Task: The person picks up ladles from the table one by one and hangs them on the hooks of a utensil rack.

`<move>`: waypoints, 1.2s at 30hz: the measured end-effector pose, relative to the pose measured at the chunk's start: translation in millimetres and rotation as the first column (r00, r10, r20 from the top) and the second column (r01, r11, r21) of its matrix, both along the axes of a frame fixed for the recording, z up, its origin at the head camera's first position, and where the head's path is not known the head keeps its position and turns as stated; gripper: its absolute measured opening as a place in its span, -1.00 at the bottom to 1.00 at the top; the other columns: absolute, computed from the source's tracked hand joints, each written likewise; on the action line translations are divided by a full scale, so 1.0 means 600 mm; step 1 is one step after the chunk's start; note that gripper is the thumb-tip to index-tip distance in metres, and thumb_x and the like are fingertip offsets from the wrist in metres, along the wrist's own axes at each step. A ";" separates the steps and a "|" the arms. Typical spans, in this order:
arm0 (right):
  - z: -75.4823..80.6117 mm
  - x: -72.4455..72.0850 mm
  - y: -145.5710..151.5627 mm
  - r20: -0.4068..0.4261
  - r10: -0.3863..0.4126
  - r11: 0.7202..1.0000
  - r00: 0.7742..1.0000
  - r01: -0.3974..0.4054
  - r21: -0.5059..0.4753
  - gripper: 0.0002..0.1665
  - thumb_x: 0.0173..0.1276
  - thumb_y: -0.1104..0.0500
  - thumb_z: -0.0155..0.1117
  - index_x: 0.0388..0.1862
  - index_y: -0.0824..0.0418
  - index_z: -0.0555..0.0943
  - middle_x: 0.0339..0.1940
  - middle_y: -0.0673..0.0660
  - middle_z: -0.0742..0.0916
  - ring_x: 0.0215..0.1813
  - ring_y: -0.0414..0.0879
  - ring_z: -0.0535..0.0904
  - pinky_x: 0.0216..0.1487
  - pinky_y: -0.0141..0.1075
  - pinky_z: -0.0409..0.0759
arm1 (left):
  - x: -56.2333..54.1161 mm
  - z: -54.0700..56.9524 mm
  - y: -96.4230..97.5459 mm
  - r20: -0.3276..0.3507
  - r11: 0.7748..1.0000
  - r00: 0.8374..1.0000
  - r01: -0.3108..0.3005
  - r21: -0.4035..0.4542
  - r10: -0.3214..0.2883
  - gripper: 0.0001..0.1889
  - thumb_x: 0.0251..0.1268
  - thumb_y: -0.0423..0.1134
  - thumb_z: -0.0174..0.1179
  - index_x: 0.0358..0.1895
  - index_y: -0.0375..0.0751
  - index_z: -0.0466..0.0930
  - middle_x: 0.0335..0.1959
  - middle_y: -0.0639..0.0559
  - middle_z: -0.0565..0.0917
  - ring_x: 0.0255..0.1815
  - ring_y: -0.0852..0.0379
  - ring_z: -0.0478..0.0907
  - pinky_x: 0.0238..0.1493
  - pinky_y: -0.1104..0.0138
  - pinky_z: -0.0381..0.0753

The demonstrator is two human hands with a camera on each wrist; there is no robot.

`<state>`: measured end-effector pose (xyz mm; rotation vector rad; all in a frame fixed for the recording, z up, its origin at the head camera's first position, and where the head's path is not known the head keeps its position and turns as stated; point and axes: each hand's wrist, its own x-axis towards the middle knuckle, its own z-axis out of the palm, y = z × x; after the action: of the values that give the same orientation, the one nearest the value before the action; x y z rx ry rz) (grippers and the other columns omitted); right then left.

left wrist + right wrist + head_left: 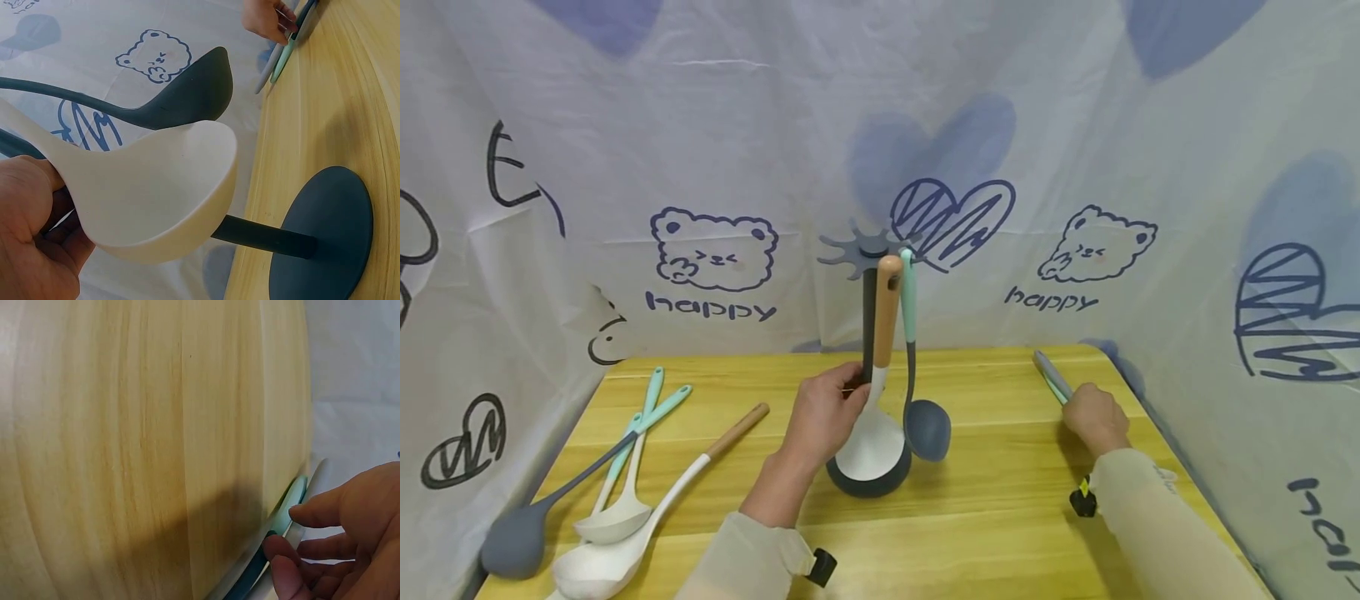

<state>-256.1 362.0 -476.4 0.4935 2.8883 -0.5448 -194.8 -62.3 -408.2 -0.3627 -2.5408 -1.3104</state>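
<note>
My left hand grips the dark pole of a utensil stand beside a hanging white ladle with a wooden handle. In the left wrist view that ladle's white bowl covers part of the pole, and the round base stands on the table. A dark ladle with a mint handle hangs to the right. At the table's right side my right hand pinches a mint-handled utensil where mint meets dark; its head is hidden. A grey handle lies alongside.
On the left of the wooden table lie a dark ladle, a white ladle with a wooden handle and more mint-handled utensils. The stand's top has grey hooks. A printed white curtain surrounds the table.
</note>
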 end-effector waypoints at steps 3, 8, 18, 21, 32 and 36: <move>-0.006 -0.002 0.006 -0.001 0.002 1.000 1.000 -0.002 0.011 -0.71 0.57 0.24 -0.06 -0.07 0.46 0.53 -0.42 0.31 0.65 -0.47 0.12 0.51 -0.50 -0.10 0.44 | 0.000 0.001 0.000 -0.003 1.000 1.000 -0.003 -0.001 0.003 -0.77 0.49 -0.30 0.32 0.12 -0.18 0.78 -0.08 -0.08 0.84 -0.04 0.01 0.80 -0.09 0.13 0.80; -0.008 -0.009 0.005 -0.013 0.004 1.000 1.000 -0.004 0.009 -0.72 0.57 0.24 -0.03 -0.09 0.46 0.54 -0.40 0.32 0.67 -0.44 0.14 0.53 -0.48 -0.08 0.46 | -0.001 0.002 -0.002 -0.006 1.000 1.000 -0.007 -0.002 0.007 -0.76 0.50 -0.30 0.32 0.13 -0.18 0.77 -0.06 -0.08 0.84 -0.03 0.00 0.80 -0.08 0.12 0.80; -0.014 -0.013 0.006 -0.072 0.042 0.998 0.996 -0.039 0.052 -0.76 0.54 0.29 0.03 -0.19 0.45 0.59 -0.37 0.39 0.70 -0.39 0.23 0.64 -0.48 0.01 0.57 | 0.001 0.003 -0.004 0.002 1.000 1.000 -0.009 0.015 0.009 -0.76 0.49 -0.30 0.32 0.14 -0.18 0.77 -0.05 -0.08 0.84 -0.02 -0.01 0.80 -0.07 0.12 0.80; -0.018 -0.010 0.010 -0.092 0.053 0.997 0.994 -0.047 0.064 -0.76 0.53 0.31 0.04 -0.22 0.46 0.60 -0.40 0.39 0.70 -0.41 0.23 0.65 -0.51 0.01 0.58 | 0.000 0.004 -0.002 -0.003 1.000 1.000 -0.003 0.010 0.003 -0.78 0.49 -0.29 0.33 0.11 -0.19 0.78 -0.07 -0.08 0.84 -0.04 0.00 0.80 -0.09 0.13 0.80; -0.024 -0.011 0.009 -0.097 0.123 0.982 0.988 -0.106 0.158 -0.78 0.51 0.35 0.01 -0.21 0.48 0.57 -0.35 0.43 0.70 -0.34 0.29 0.67 -0.32 0.16 0.65 | 0.001 0.001 0.000 -0.018 1.000 1.000 0.000 0.003 0.000 -0.80 0.49 -0.30 0.33 0.08 -0.19 0.78 -0.09 -0.08 0.84 -0.06 0.00 0.80 -0.10 0.13 0.80; -0.013 -0.016 -0.004 -0.131 0.167 0.969 0.977 -0.138 0.206 -0.77 0.51 0.39 0.01 -0.26 0.48 0.60 -0.38 0.41 0.69 -0.35 0.27 0.67 -0.36 0.15 0.64 | 0.001 0.000 -0.001 -0.013 1.000 1.000 -0.004 0.000 0.004 -0.79 0.49 -0.29 0.33 0.09 -0.18 0.78 -0.09 -0.07 0.84 -0.06 0.01 0.79 -0.10 0.13 0.80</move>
<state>-265.5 359.8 -484.0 0.2612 3.1056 -0.2853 -194.0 -62.8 -408.1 -0.3650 -2.5299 -1.3024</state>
